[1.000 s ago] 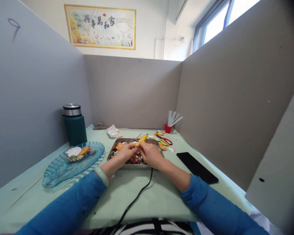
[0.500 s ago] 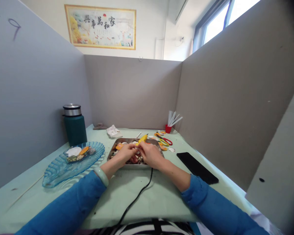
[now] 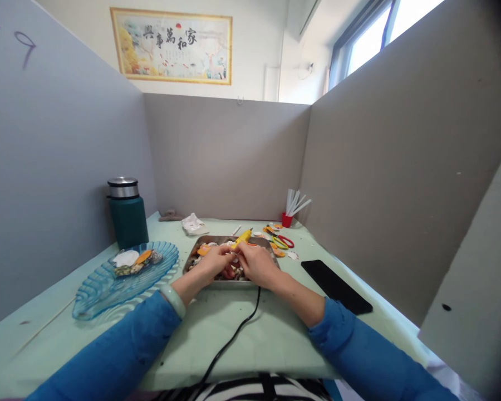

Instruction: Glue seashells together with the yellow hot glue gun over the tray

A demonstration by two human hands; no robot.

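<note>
Black cord (image 3: 229, 339) across approach to tray (image 3: 230, 284)

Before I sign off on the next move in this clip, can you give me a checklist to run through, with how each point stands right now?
1. Both hands in view: ok. The left grip and right grip meet over the metal tray.
2. Item between the grips: cannot tell; too small and covered to make out.
3. Tip of the yellow glue gun away from the hands: ok, it points off beyond them.
4. Glue gun hot: cannot tell.
5. Black cord kept off the near edge of the table: not ok, it runs over that edge.
6. Scissors outside the tray: ok.
</note>
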